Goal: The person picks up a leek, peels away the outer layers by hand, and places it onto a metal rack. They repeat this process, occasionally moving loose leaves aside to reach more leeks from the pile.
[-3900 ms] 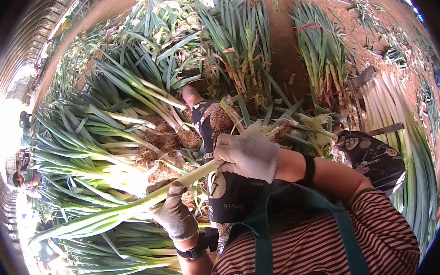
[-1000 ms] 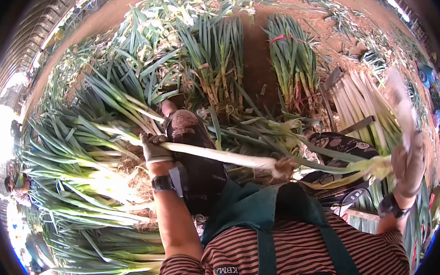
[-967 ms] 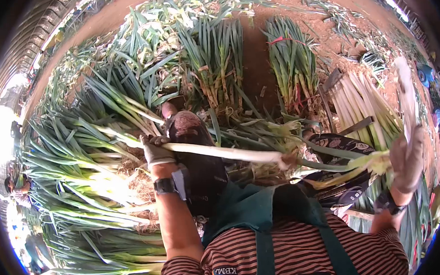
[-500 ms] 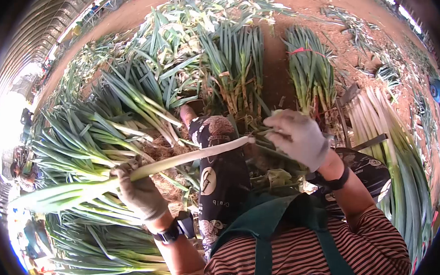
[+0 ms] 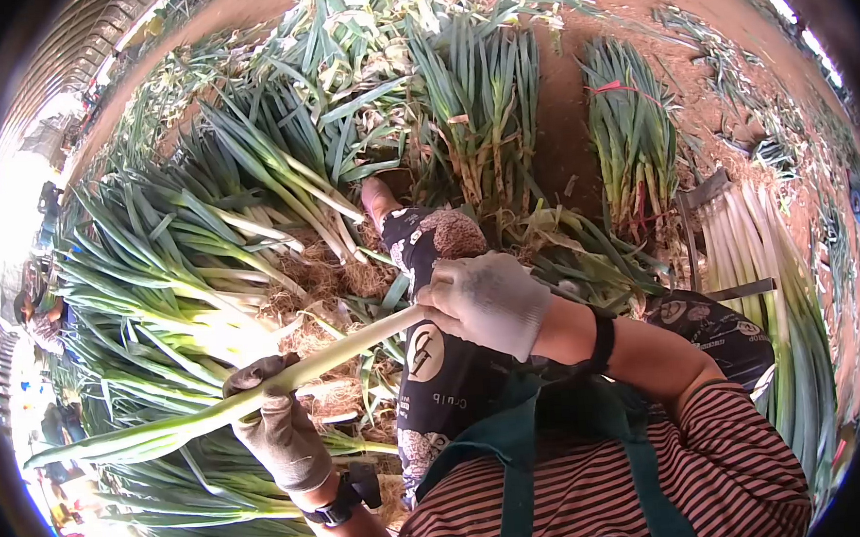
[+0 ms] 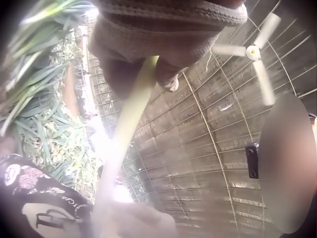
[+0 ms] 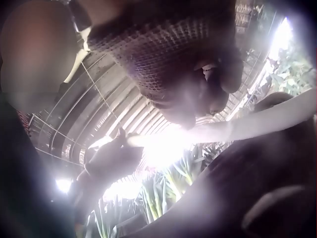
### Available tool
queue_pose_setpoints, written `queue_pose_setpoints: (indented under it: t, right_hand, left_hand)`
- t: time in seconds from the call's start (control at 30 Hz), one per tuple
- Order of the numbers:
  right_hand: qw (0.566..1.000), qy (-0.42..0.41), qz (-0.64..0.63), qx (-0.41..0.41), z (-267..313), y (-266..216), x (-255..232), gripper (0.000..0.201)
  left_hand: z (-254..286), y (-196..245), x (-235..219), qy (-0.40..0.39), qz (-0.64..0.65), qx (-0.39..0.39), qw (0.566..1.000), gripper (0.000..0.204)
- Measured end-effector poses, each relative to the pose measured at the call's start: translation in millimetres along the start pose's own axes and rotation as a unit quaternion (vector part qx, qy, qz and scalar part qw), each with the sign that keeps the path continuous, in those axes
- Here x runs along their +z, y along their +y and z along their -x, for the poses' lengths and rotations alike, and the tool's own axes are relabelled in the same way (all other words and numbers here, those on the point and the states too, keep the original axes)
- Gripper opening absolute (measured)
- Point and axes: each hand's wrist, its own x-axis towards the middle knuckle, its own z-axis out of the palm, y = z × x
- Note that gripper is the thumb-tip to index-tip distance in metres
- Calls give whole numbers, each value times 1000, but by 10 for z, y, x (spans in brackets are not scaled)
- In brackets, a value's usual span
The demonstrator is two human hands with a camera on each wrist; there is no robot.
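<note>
A single long leek (image 5: pixel 342 356) slants across my lap, green leaves to the lower left and pale shank to the upper right. Around its middle, where green turns to white, my gloved left hand (image 5: pixel 281 427) grips it. My gloved right hand (image 5: pixel 490 299) pinches the shank near the root end, over the left knee, and its fingers hide that end. In the left wrist view the pale leek (image 6: pixel 129 119) runs down from the left hand (image 6: pixel 158 39) to the right hand (image 6: pixel 138 220). Glare blurs part of the leek in the right wrist view.
Untrimmed leeks with roots (image 5: pixel 187 271) lie heaped on the left. A tied leek bundle (image 5: pixel 632 127) and a loose bunch (image 5: pixel 480 110) lie ahead. Cleaned leeks (image 5: pixel 765 251) lie at the right by a metal frame (image 5: pixel 691 240). Leaf scraps (image 5: pixel 369 38) cover the ground beyond.
From far out at the right, my right hand has come back and moved left onto the leek's pale end. The left hand keeps its grip, and the leek now slants more steeply.
</note>
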Motion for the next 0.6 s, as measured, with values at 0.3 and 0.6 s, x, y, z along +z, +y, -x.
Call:
queue_pose_setpoints:
  t: [0.3, 0.6]
  right_hand:
    - [986, -134, 103, 13, -46, -172, -37, 15]
    - [994, 35, -95, 35, 90, 109, 215, 10]
  left_hand:
    - [-3, 32, -128, -57, -36, 0, 998, 36]
    - [6, 1, -244, -72, -3, -14, 997, 39]
